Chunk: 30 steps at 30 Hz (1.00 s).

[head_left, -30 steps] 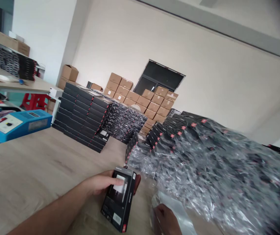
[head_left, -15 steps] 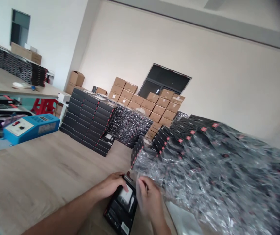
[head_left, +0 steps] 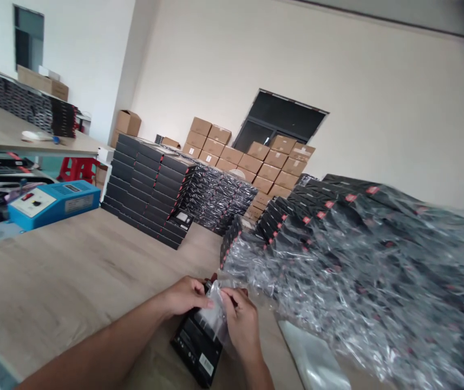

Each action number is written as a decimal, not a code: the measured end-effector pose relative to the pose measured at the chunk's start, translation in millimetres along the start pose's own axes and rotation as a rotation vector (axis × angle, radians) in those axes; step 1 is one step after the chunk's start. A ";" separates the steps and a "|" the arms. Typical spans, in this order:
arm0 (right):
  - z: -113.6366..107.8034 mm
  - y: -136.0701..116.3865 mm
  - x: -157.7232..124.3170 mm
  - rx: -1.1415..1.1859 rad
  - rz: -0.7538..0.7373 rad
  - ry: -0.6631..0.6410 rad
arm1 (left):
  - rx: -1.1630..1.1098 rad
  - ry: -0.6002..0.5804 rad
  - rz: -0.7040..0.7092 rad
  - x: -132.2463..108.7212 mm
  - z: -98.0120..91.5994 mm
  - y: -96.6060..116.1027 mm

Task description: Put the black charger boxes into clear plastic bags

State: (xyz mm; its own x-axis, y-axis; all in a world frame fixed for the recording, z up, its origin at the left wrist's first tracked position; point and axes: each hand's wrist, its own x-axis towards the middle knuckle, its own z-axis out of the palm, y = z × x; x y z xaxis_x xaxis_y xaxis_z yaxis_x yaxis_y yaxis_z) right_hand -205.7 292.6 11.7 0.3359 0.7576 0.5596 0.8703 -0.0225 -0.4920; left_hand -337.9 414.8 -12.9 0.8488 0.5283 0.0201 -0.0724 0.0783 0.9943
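Note:
A flat black box (head_left: 196, 346) with a white barcode label lies on the wooden table in front of me. Over its far end is a clear plastic bag (head_left: 216, 303), bunched between my hands. My left hand (head_left: 187, 296) pinches the bag's near side, its thumb over the box's upper part. From the right, my right hand (head_left: 240, 317) grips the bag's other edge with bent fingers. Beside my right wrist lies a stack of flat clear bags (head_left: 311, 355). The far end of the box is partly hidden by my hands and the film.
Black boxes in clear bags (head_left: 361, 271) are heaped along the right. Unbagged black boxes (head_left: 146, 189) stand stacked at the table's far edge. A blue machine (head_left: 59, 203) sits to the left, and brown cartons (head_left: 252, 162) are piled behind.
The clear bag has moved left onto the box's far end, and my right hand has come closer to my left. My left hand's thumb has gone from the box to the film.

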 end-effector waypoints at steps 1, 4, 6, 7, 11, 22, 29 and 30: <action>-1.2 0.3 0.0 -0.009 -0.014 -0.005 | -0.002 -0.002 -0.001 -0.3 -0.2 0.3; -4.1 1.7 -0.3 -0.031 -0.043 -0.016 | -0.021 -0.014 -0.018 -0.5 -2.0 -0.3; -5.4 3.0 -0.8 -0.048 -0.058 -0.020 | -0.036 -0.027 -0.025 -0.2 -3.6 -1.3; -5.8 3.5 -1.0 -0.060 -0.066 -0.022 | -0.042 -0.029 -0.025 0.1 -4.3 -1.7; -7.0 3.5 -1.5 -0.108 -0.090 -0.024 | -0.042 0.000 -0.029 0.4 -4.8 -1.9; -10.3 -1.0 -2.4 -0.122 -0.172 0.019 | -0.054 -0.068 0.016 -3.6 -6.3 4.6; -9.2 -8.5 -3.3 -0.160 -0.164 0.106 | 0.013 0.030 -0.016 1.2 -3.3 -1.9; -9.0 -10.7 -4.1 -0.160 -0.153 0.056 | 0.027 0.042 -0.013 1.3 -2.9 -1.8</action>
State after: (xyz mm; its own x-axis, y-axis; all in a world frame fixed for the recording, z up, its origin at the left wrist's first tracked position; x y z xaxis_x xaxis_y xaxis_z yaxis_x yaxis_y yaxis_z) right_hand -213.2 283.8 20.7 0.2110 0.7227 0.6582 0.9572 -0.0163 -0.2890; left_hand -338.1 417.8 -14.9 0.8268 0.5625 0.0037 -0.0471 0.0628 0.9969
